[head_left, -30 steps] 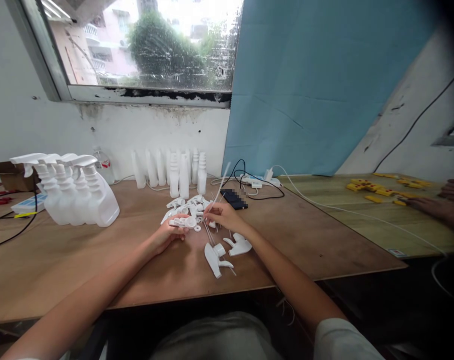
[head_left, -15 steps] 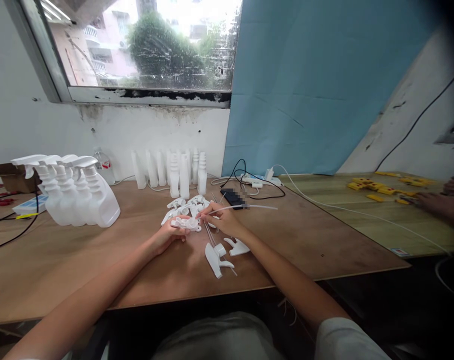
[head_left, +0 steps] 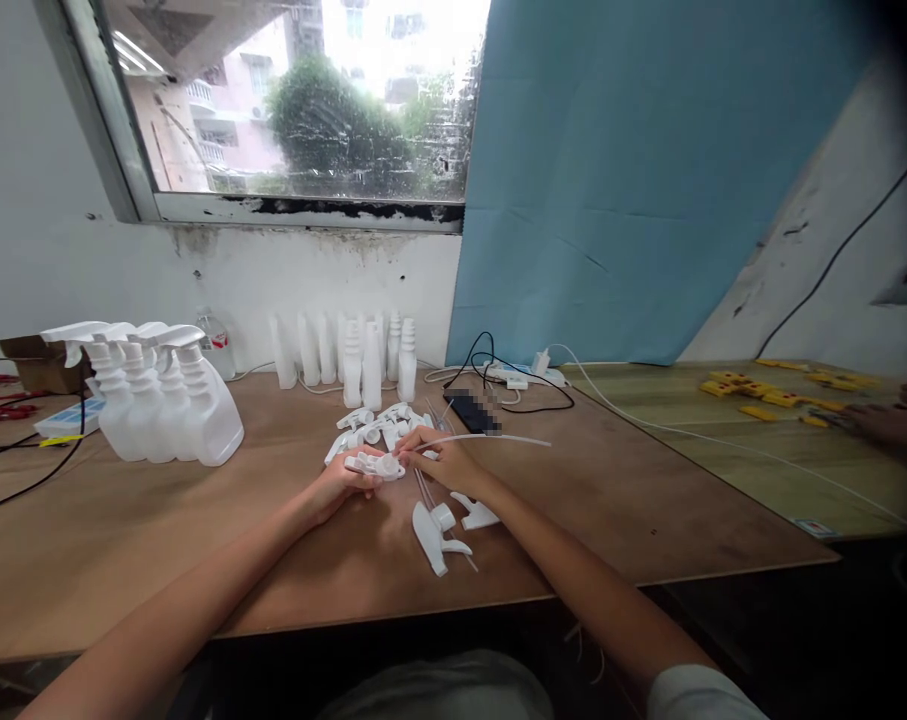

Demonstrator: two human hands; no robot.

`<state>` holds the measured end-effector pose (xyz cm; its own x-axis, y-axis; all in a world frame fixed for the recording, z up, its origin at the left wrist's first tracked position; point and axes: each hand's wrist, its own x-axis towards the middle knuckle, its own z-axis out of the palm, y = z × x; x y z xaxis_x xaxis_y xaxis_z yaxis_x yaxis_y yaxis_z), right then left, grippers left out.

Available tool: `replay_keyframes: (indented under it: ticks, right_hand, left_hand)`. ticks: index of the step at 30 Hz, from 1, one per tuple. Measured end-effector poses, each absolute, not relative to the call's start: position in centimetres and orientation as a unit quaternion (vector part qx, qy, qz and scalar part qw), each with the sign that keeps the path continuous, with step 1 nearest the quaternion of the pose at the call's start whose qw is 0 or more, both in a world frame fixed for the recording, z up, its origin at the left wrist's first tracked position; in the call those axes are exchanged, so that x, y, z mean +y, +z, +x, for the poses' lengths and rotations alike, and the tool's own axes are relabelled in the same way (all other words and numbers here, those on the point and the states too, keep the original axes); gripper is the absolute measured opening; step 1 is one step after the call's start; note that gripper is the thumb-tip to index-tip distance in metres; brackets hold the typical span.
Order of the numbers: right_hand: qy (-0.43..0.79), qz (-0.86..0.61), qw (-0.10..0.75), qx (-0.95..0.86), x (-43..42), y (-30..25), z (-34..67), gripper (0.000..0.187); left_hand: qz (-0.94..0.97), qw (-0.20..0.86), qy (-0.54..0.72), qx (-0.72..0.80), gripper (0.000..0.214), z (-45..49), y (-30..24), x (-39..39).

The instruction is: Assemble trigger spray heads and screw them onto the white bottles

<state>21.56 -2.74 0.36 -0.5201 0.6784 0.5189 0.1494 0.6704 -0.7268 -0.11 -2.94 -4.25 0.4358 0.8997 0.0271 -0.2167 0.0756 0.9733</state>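
A white trigger spray head (head_left: 376,465) lies in my left hand (head_left: 340,487), whose fingers are closed around it. My right hand (head_left: 444,462) pinches a thin clear plastic tube (head_left: 498,439) close to the spray head's collar; the tube's free end sticks out to the right. Whether the tube's near end is inside the collar, I cannot tell. Just beyond my hands is a pile of white spray heads (head_left: 384,425). Nearer to me, a spray head with a tube (head_left: 432,535) and another spray head (head_left: 474,512) lie on the brown table (head_left: 303,575).
Several spray bottles with heads (head_left: 168,400) stand at the left, and headless white bottles (head_left: 370,365) stand by the wall. A phone (head_left: 472,411), black cable and power strip (head_left: 524,374) lie behind my right hand. Far right, a person's hand (head_left: 888,425) is near yellow parts (head_left: 753,390).
The whole view has shifted slightly, so everything sits a little lower in the picture. My hands keep the same hold on the spray head and the tube.
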Motion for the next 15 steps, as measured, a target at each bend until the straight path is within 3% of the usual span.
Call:
replay_keyframes:
  ticks: [8,15]
  right_hand:
    - [0.346,-0.26,0.465,-0.772,-2.6,0.1,21.7,0.032]
    - [0.159,-0.255,0.388,-0.871,-2.2,-0.8,21.6,0.014]
  left_hand:
    - [0.523,0.663,0.434,0.315,0.049,0.0,-4.0,-3.1]
    - [0.555,0.645,0.42,0.315,0.045,0.0,-4.1,-3.2]
